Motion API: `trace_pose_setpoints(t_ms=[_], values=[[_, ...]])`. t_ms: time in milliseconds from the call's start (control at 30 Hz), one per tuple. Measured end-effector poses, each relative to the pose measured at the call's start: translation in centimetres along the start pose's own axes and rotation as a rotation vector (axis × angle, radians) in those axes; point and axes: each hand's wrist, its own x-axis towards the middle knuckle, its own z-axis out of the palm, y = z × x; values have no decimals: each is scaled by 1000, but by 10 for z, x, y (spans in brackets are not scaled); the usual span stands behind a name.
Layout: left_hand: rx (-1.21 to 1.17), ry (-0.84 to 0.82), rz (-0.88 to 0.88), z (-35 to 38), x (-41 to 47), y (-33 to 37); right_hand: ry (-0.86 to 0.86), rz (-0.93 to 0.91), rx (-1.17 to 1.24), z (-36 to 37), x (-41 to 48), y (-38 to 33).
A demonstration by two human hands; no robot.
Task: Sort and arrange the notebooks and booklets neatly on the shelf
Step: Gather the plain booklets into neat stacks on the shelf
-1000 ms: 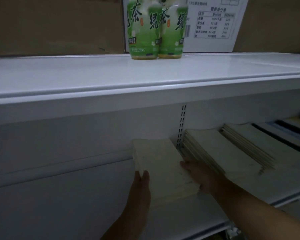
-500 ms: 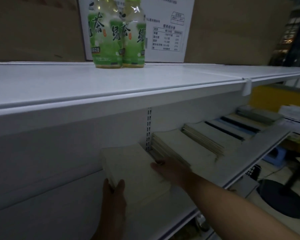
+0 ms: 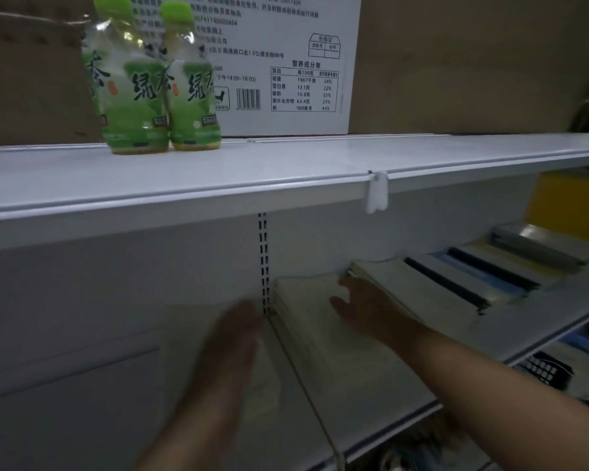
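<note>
"Where's the cream stack of thin paper booklets (image 3: 303,334)?"

"On the lower white metal shelf (image 3: 531,321), at five o'clock from the green tea bottles (image 3: 136,107). The right hand (image 3: 371,311) lies spread flat on it. The left hand (image 3: 232,338) is blurred but looks flat too, gripping nothing."

"Then I'd press both sides inward, squaring the edges against the neighbouring pale stack (image 3: 405,287)."

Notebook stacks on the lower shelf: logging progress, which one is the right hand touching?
The cream stack just right of the slotted upright; the right hand rests on it. The black-spined stacks farther right lie untouched.
</note>
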Motion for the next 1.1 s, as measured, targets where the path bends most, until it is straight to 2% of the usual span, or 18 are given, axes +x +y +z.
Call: trace_pose_setpoints(t_ms=[100,200,267,367,433,567,767,867,933,1000,1067,1100], values=[[108,-95,-207,71,-10,-20,-41,22,-129,9,17,43],[146,52,-265,96,0,-40,16,-35,-98,25,19,54],[158,84,-334,99,12,-44,13,-45,11,32,21,55],[56,100,-403,104,22,-40,-37,45,283,30,31,59],[-30,98,-472,104,31,-33,-37,62,352,33,32,60],[-165,129,-427,100,43,-20,2,58,378,35,30,60],[-185,32,-469,106,48,-18,-46,76,414,33,30,59],[-162,26,-437,106,46,-22,-76,71,472,27,30,61],[-162,34,-399,105,36,-28,-149,71,618,23,29,65],[-152,34,-331,102,25,-34,-231,87,895,19,26,71],[-148,-10,-216,96,14,-38,-308,101,1094,12,20,71],[-152,-31,-147,92,8,-39,-328,87,1116,9,17,71]])
